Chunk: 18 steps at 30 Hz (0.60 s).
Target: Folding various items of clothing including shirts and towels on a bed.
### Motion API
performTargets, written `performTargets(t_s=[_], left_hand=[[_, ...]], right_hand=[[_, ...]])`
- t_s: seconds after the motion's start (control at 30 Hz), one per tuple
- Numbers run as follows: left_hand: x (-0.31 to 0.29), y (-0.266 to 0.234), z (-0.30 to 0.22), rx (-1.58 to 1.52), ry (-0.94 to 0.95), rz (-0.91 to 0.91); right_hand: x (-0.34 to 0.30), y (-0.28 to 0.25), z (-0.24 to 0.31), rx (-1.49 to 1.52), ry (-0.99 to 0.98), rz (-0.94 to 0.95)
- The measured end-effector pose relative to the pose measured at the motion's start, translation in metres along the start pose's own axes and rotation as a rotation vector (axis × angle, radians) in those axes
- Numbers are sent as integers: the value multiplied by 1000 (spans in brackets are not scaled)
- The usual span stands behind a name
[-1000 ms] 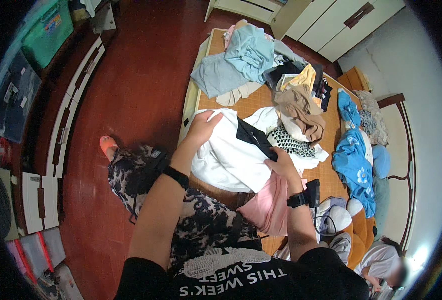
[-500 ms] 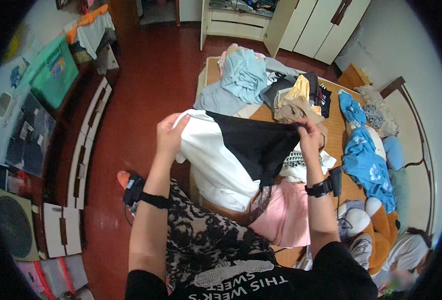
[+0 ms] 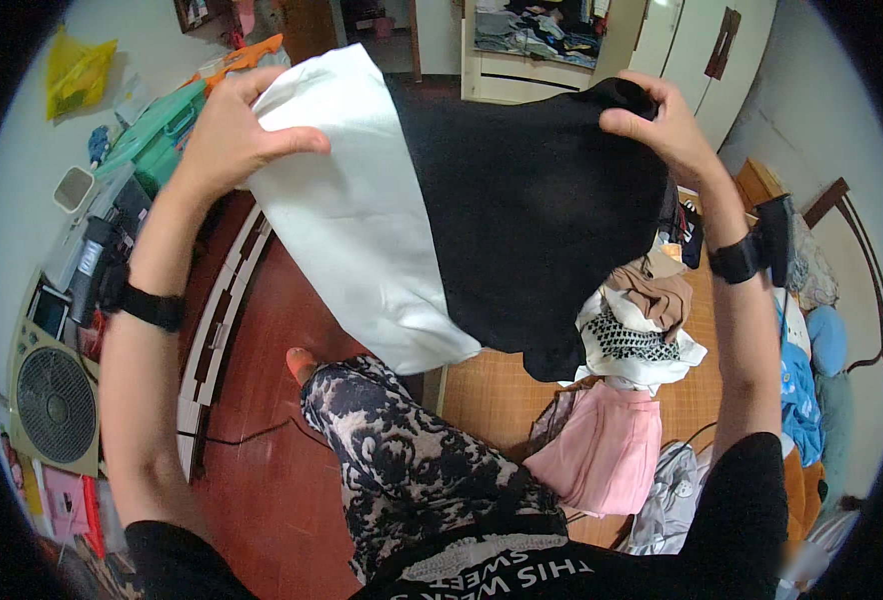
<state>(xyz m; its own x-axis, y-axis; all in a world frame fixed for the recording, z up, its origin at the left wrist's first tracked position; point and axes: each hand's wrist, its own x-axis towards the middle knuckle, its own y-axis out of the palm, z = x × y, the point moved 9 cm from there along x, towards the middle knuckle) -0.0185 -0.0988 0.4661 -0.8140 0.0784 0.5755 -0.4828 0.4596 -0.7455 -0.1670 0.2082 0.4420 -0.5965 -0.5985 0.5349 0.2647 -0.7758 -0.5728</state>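
Note:
Raised in front of me, a black-and-white garment [image 3: 532, 200] hangs spread between both hands. Its left part is white and its larger right part is black. My left hand [image 3: 247, 140] is closed on the upper white edge, thumb lying over the front of the cloth. At the upper black corner, my right hand [image 3: 662, 125] grips the fabric between thumb and fingers. Beyond and below it on the mat-covered bed lie a pink pleated skirt [image 3: 607, 450], a white cloth with a black pattern [image 3: 632, 340] and a brown garment [image 3: 657, 290].
An open wardrobe [image 3: 537, 90] with clothes stands at the far side. Along the left wall are a low white cabinet [image 3: 217, 330], a green bin [image 3: 157, 130] and a speaker-like box with a round grille [image 3: 57, 405]. Blue bedding [image 3: 800, 390] lies at the right.
Both hands have lifted the garment higher and moved farther apart, stretching it wider. It now covers much of the clothes pile on the bed. My view has shifted as well.

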Motion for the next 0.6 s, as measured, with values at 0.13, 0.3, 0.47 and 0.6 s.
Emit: performTargets(t_s=[0.13,0.3,0.47,0.6], left_hand=[[7,-17,-16,510,190,4],[27,-47,-15,492,126,-54],[32,-99,-3,598,66,-169],[25,-131,0,536,51,-245]], right_hand=[[15,-11,-8,-418,-15,191],[34,-85,-20,-675,-36,-122],[35,-122,21,-770,-80,-371],[27,-151,22,-596,17,-440]])
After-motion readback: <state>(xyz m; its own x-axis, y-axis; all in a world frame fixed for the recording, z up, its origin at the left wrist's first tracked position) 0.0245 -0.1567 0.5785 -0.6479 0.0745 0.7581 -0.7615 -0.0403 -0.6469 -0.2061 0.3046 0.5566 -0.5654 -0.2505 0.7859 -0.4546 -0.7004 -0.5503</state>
